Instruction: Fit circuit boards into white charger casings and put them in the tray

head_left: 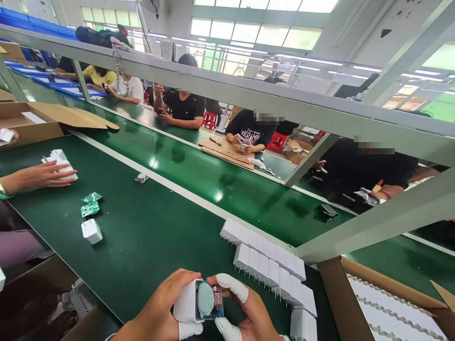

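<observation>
My left hand (159,303) is closed round a white plug charger housing (185,303), its open end facing right. At that opening sits a small circuit board (218,299) with a round pale green pad (205,299) against it. My right hand (249,308), with white finger cots on thumb and forefinger, pinches the board by its edges. Whether the board is partly inside the housing I cannot tell. Two rows of white chargers (273,274) with metal prongs stand to the right of my hands.
A cardboard box (330,289) of white chargers stands at right. Left lie a single charger (91,231), green circuit boards (90,208) and a co-worker's hand (42,177) on white pieces. A slanting metal post (355,227) rises beyond the rows. Several people sit across the green belt (185,166).
</observation>
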{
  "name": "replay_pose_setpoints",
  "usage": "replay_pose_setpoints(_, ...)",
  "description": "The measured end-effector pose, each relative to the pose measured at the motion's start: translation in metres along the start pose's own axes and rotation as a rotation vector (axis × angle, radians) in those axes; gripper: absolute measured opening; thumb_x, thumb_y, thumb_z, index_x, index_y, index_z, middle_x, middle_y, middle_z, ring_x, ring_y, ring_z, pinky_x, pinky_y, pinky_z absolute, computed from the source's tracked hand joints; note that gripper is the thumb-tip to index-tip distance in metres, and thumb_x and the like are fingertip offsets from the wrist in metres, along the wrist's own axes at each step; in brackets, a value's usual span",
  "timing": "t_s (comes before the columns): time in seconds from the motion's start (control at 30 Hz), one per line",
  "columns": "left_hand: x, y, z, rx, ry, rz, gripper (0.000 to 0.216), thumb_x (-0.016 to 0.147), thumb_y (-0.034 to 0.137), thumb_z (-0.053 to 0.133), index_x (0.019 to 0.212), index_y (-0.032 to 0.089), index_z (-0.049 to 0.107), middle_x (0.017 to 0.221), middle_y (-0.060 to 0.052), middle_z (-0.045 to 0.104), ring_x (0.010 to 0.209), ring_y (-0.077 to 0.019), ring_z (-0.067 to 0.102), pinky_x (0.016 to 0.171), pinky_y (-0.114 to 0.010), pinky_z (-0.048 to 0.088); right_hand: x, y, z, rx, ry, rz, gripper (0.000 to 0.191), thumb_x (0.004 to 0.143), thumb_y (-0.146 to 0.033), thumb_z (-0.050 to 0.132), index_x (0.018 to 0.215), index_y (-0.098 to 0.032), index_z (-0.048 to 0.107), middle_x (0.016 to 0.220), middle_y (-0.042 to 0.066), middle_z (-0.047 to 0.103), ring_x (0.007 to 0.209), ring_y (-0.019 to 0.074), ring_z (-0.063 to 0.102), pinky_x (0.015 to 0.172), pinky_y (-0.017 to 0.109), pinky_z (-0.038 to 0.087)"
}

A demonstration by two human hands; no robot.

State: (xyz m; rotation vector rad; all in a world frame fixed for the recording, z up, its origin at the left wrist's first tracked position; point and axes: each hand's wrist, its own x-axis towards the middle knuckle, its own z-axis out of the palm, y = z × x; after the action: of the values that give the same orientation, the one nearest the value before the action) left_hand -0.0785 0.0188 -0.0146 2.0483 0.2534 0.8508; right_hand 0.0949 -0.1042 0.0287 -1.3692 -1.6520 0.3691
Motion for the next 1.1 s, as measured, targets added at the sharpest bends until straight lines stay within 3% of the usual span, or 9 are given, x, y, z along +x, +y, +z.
replay_pose_setpoints(0.2, 0.001, 0.004, -0.005, -0.025, 0.008, 0.167, 0.061, 0.074, 0.023, 0.071, 0.127, 0.021, 0.042, 0.102, -0.008, 0.066, 0.089, -0.0193, 0.064, 0.078, -0.030, 0.055, -0.003, -0.011, -0.004, -0.069, -0.029, -0.053, 0.067, 0.073, -0.008, 0.057, 0.135, -0.026, 0.037, 0.115, 0.007, 0.063, 0.097, 0.0154, 0.065, 0.088, 0.019, 0.051)
replay_pose_setpoints(0.37, 0.000, 0.009, -0.006, 0.034, 0.012, 0.213, 0.051, 0.081, 0.029, 0.064, 0.126, 0.019, 0.042, 0.098, -0.010, 0.067, 0.087, -0.0194, 0.064, 0.077, -0.031, 0.056, -0.002, -0.023, -0.001, -0.038, -0.048, -0.064, 0.064, 0.074, -0.009, 0.058, 0.133, -0.025, 0.038, 0.114, 0.008, 0.062, 0.096, 0.0177, 0.064, 0.087, 0.023, 0.052)
replay_pose_setpoints(0.73, -0.004, 0.017, -0.009, 0.046, -0.051, 0.196, 0.055, 0.078, 0.019, 0.066, 0.126, 0.021, 0.040, 0.100, -0.011, 0.066, 0.088, -0.0211, 0.064, 0.078, -0.033, 0.056, -0.009, -0.032, -0.002, 0.002, -0.060, 0.029, 0.064, 0.071, -0.007, 0.060, 0.129, -0.029, 0.044, 0.109, 0.007, 0.064, 0.088, 0.0214, 0.066, 0.078, 0.026, 0.055)
replay_pose_setpoints(1.1, -0.008, 0.013, -0.005, 0.052, -0.064, 0.212, 0.054, 0.079, 0.019, 0.065, 0.127, 0.019, 0.042, 0.103, -0.012, 0.067, 0.089, -0.0214, 0.064, 0.081, -0.034, 0.056, -0.012, -0.025, 0.000, -0.055, -0.123, -0.040, 0.067, 0.076, -0.009, 0.058, 0.134, -0.030, 0.033, 0.113, 0.009, 0.062, 0.095, 0.0208, 0.065, 0.083, 0.029, 0.055)
